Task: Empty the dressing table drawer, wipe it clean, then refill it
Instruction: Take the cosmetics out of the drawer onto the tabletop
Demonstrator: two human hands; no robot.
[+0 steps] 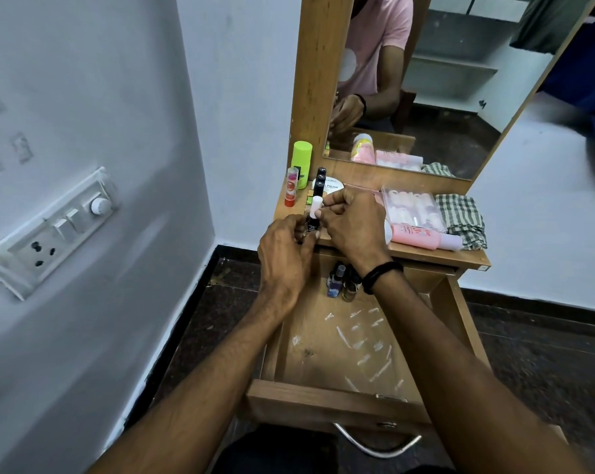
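Note:
The wooden drawer is pulled out below the dressing table top. Two small bottles stand at its back; white streaks mark its floor. Above the table's front edge both hands meet on a small black bottle with a white cap. My left hand grips its dark body from below. My right hand pinches it just under the white cap. On the table top stand a green roll-on, a red lip balm, a black tube and a white round tin.
A clear box of false nails, a pink tube and a folded checked cloth lie on the table's right side. The mirror rises behind. A switch panel is on the left wall. A metal handle hangs under the drawer front.

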